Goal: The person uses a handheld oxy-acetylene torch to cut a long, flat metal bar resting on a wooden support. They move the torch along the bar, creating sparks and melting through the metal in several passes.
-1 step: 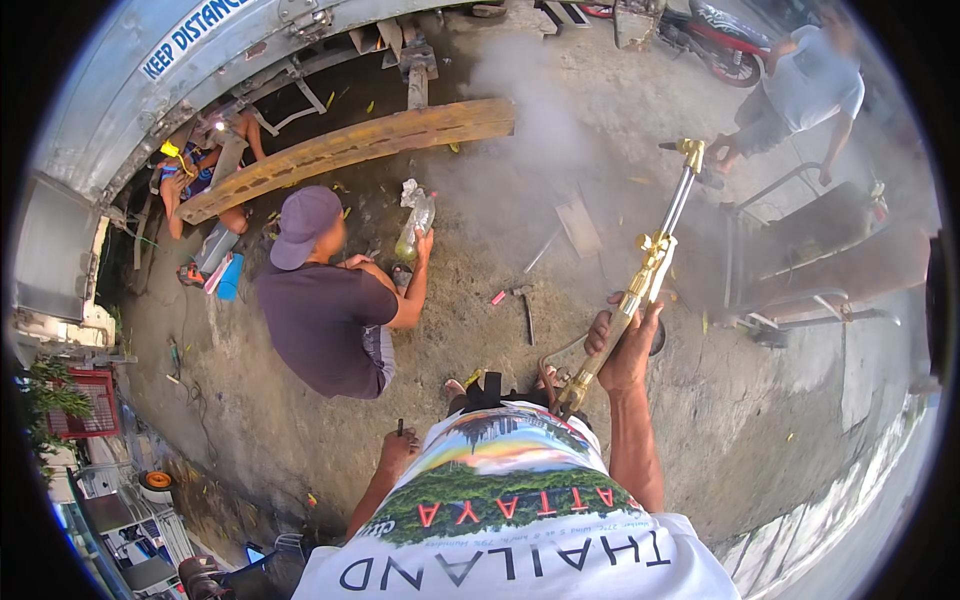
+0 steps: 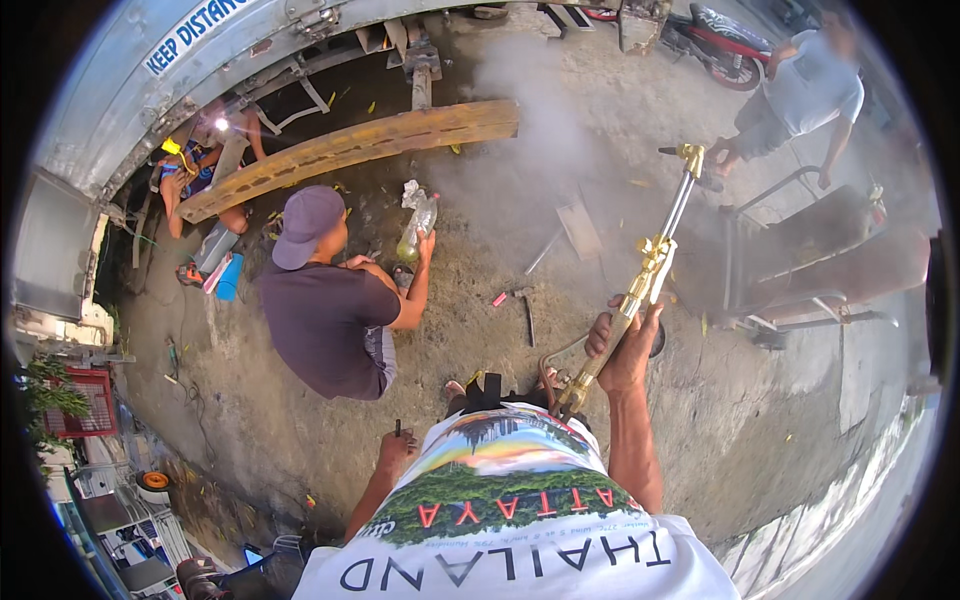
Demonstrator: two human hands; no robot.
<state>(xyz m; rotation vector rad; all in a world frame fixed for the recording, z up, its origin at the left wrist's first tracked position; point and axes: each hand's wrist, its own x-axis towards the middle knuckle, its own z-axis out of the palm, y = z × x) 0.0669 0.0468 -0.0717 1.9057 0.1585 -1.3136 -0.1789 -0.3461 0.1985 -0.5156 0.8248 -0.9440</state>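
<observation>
My right hand (image 2: 628, 350) is wrapped round the grip of a brass cutting torch (image 2: 655, 260). The torch tilts up and away, its bent head over the concrete floor, and no flame shows at its tip. By my left side, my left hand (image 2: 397, 450) is closed round a small dark stick-like thing (image 2: 398, 428), whose kind I cannot make out. To the left front squats a person in a dark shirt and purple cap (image 2: 318, 228), holding a clear plastic bottle (image 2: 420, 225) with yellowish liquid in it.
A rusty steel beam (image 2: 350, 155) lies under the truck body (image 2: 130, 110), where another person works at a bright spark. A hammer (image 2: 528, 315) and a metal plate (image 2: 580, 232) lie ahead. Smoke drifts near a hand cart (image 2: 800, 318); a person (image 2: 815, 85) stands beyond.
The spark under the truck is brighter. My hands and the torch stay as they were.
</observation>
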